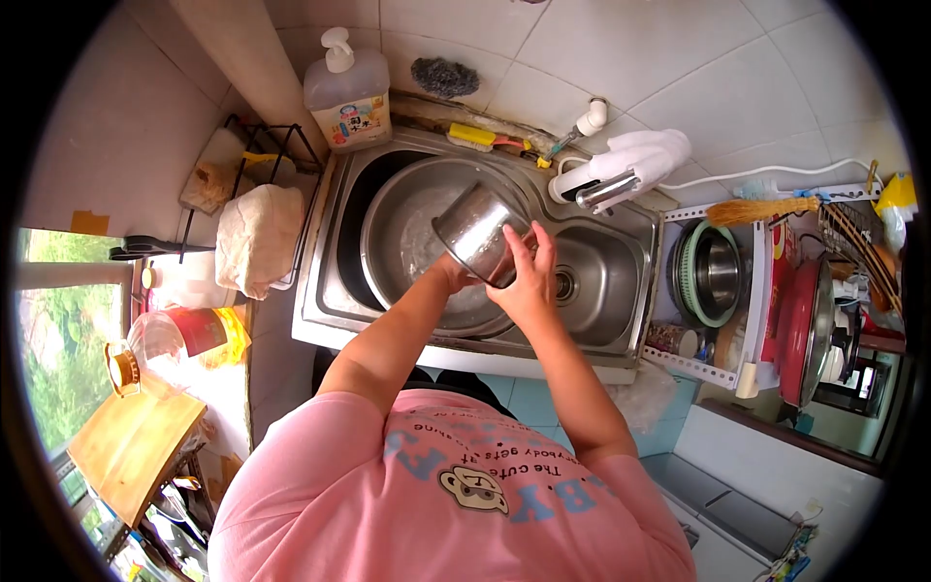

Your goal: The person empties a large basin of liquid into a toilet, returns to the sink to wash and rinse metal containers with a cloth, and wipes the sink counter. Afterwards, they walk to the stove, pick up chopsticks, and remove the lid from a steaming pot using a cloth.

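A shiny steel cylindrical container [477,225] is tilted over a wide metal basin [383,228] in the larger sink bowl. My right hand [529,272] grips the container's right side, with fingers along its wall. My left hand [456,272] is at its lower left edge. The container hides the left fingers, so I cannot tell whether they are inside it or beneath it. Some water shows in the basin.
Right of the basin is a smaller sink bowl [582,281]. Behind stand a soap pump bottle [347,97], a yellow brush [471,135] and a faucet [611,189] with a white cloth [645,155]. A rack [703,373] with bowls stands right; a draped cloth [257,233] hangs left.
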Demonstrator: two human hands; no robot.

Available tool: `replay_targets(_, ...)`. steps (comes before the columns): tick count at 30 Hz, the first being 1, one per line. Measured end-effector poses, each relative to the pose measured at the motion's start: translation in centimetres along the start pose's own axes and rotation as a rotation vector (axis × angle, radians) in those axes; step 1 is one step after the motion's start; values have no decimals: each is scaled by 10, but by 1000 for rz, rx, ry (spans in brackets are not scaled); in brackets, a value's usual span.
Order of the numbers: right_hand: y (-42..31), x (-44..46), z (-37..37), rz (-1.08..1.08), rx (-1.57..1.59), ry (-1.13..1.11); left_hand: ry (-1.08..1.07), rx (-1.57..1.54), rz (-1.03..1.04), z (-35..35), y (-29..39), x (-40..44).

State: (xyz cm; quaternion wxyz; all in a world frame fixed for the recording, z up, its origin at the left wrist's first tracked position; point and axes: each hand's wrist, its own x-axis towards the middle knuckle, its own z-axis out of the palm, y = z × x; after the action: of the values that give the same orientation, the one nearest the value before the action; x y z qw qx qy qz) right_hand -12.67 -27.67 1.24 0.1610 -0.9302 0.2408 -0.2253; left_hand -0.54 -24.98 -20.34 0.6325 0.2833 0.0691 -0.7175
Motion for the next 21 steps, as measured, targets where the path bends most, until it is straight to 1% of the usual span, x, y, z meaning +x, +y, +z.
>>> replay_targets(1,1,-1,-1,-42,14,-9,-137,-125,42,11,4,-4)
replay_targets(2,0,-2,-3,-42,13,-9,-205,-167,112,20,8,-12)
replay_targets(3,-1,-2,-6,-92,-2,-4,-276,-213,179,32,13,-24)
replay_targets(4,-2,-2,-8,-143,-17,1,-280,-210,176,41,17,-33)
replay_targets(6,-3,-2,-10,-159,-5,27,-318,-209,279,53,22,-45)
replay_targets(8,-5,-2,-14,-139,27,29,-297,-191,246,34,19,-32)
replay_targets(9,-5,-2,-15,-134,24,33,-197,151,290,24,19,-33)
replay_targets(10,-3,-1,-15,-55,111,44,-93,492,330,16,21,-38)
replay_targets(12,4,1,-15,125,228,81,196,247,46,0,29,-52)
replay_targets(14,35,2,-6,463,608,9,257,253,53,14,39,-78)
replay_targets(15,45,11,-4,509,772,-53,258,258,52,17,42,-86)
replay_targets(16,53,9,-11,731,1137,-104,195,248,53,20,45,-93)
replay_targets(17,59,8,-12,743,1139,-144,132,237,54,22,46,-98)
replay_targets(19,71,5,-9,755,1145,-182,147,266,39,13,42,-97)
replay_targets(20,79,3,-3,750,1094,-89,161,289,26,9,39,-97)
replay_targets(21,87,2,2,744,1041,3,221,251,82,26,38,-105)
